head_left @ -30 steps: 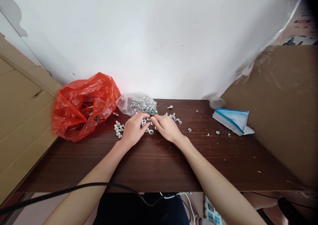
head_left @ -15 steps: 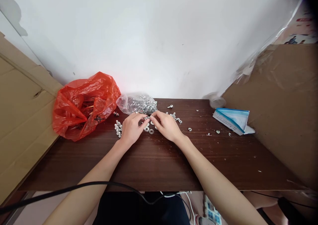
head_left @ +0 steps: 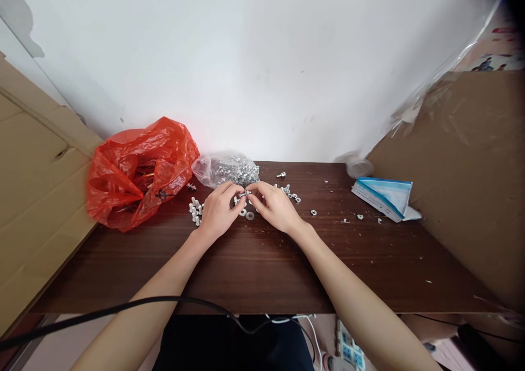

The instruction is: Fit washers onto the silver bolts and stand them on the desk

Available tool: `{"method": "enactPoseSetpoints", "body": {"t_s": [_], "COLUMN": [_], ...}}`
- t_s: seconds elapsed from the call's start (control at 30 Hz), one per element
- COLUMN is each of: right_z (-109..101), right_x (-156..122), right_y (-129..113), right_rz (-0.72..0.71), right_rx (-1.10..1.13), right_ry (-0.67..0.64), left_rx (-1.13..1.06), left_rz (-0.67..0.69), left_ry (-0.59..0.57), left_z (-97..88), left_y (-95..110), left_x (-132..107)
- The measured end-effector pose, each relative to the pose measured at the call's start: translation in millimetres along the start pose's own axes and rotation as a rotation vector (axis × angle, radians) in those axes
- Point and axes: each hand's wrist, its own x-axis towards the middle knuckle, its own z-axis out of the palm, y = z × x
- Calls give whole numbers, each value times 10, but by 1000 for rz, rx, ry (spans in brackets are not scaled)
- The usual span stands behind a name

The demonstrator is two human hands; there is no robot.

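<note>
In front of the clear bag, both hands meet over the table. My left hand is closed, its thumb and fingers pinching a small silver bolt that points right. My right hand pinches a thin washer at the bolt's end; fingertips partly cover both parts. Below the fingers lie flat washers. Several bolts are grouped beside my left hand. More bolts and nuts lie just past my right hand.
A red plastic bag stands at the left, next to a clear bag of metal hardware. A single bolt and a nut lie apart. At right is a blue-white packet. A black cable crosses in front.
The fingertips of both hands have shifted slightly, and the washer now shows upright at the bolt's end between them. The things on the table have stayed put.
</note>
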Motion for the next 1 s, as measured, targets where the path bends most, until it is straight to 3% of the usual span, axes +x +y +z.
{"method": "enactPoseSetpoints", "body": {"t_s": [0.37, 0.63, 1.0], "right_z": [-25, -22, 16], "right_x": [1, 12, 8], "right_y": [-15, -12, -24], "right_rz": [28, 82, 80], "right_rx": [-9, 116, 104], "right_ry": [-2, -86, -105], "left_rx": [-22, -62, -171], "left_rz": [36, 112, 2], "left_ry": [20, 31, 18], "left_z": [16, 22, 65], "left_y": [-30, -57, -84], "left_x": [-5, -11, -21]}}
